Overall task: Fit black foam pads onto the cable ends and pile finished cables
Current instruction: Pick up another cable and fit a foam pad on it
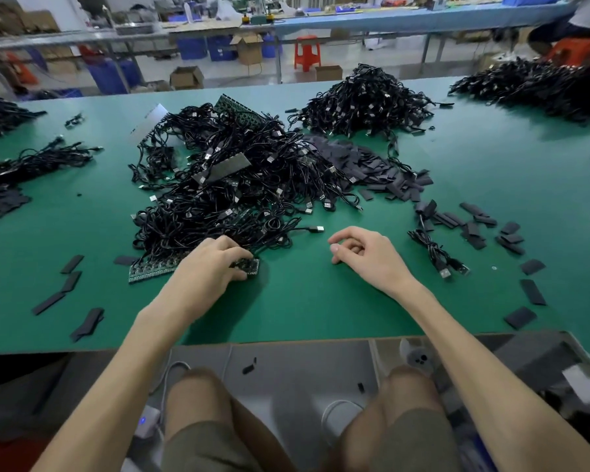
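Your left hand (215, 264) grips the strip (150, 271) at the pile's (225, 185) edge, likely to free a cable; your right hand (361, 257) hovers loosely curled and empty, near the pads (532, 291).

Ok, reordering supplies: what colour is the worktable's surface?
Green; the flat green worktable surface, head view.

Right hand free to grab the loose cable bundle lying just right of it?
Likely yes. The right hand holds nothing, and the cable bundle lies clear of the piles on the green mat beside it, nothing between them. Scattered foam pads sit farther right.
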